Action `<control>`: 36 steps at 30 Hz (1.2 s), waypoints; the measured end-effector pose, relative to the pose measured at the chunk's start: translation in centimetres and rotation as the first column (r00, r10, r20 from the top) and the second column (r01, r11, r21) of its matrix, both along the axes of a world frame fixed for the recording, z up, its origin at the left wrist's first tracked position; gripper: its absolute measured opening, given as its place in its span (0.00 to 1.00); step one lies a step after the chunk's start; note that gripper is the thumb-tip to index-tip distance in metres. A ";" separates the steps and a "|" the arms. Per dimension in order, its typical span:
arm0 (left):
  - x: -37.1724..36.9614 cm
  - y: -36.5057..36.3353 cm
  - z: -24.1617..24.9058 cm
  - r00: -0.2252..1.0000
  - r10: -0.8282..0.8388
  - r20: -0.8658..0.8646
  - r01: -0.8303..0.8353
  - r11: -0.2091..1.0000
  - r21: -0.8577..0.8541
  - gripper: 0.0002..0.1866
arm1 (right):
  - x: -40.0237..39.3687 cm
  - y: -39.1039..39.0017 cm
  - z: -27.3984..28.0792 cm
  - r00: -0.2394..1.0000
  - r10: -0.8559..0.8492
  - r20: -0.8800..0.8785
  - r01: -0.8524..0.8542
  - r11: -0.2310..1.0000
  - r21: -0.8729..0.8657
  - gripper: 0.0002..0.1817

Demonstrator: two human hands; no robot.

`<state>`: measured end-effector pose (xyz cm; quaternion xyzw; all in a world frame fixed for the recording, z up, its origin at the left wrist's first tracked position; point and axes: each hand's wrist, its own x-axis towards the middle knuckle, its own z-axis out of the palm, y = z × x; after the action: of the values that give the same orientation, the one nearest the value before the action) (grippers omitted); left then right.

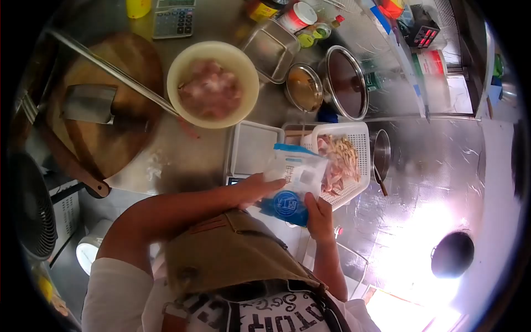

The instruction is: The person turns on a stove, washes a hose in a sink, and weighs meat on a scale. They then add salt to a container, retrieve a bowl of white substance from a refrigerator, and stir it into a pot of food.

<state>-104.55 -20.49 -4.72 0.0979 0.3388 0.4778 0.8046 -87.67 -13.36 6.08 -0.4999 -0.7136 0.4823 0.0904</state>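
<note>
A blue and white printed plastic bag [298, 171] is held in front of my body, tilted, over the near edge of the counter. My left hand [255, 189] grips its left side, fingers partly hidden behind it. On the lower right edge, my right hand [319, 214] pinches the bag with the thumb in front. Just beyond it stands a white perforated basket [362, 144] with pale pink meat pieces [334, 180] and yellowish strips [344, 150]. The bag overlaps the basket's left part in view. A shallow rectangular tray [251, 146] lies left of the bag.
A cream bowl [251, 94] of raw meat stands at the back. Left of it, a cleaver [91, 103] rests on a round wooden board [133, 61]. Pots of brown liquid [348, 83] and yellowish liquid [303, 88] stand behind the basket. A calculator [173, 19] lies far back.
</note>
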 end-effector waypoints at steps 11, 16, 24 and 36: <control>-1.6 0.7 -0.4 0.958 -0.268 0.100 0.267 0.963 0.017 0.35 | -1.1 -0.6 0.7 0.961 -0.210 0.181 0.215 0.977 -0.008 0.16; -1.7 0.7 -0.7 0.956 -0.247 0.160 0.250 0.968 0.004 0.35 | -2.0 0.8 1.0 0.959 -0.153 0.236 0.168 0.985 -0.041 0.17; -2.4 1.2 0.1 0.972 -0.222 0.075 0.225 0.974 -0.025 0.36 | -3.0 3.2 1.2 0.966 -0.008 0.259 0.031 0.996 -0.086 0.19; -1.9 1.7 -0.7 0.967 -0.244 -0.070 0.246 0.969 0.034 0.36 | -2.8 4.6 1.2 0.975 0.117 0.189 -0.084 0.981 -0.175 0.20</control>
<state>-106.42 -18.79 -5.40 0.1715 0.3399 0.3783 0.8438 -90.49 -8.77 7.32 -0.5146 -0.7008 0.4916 -0.0477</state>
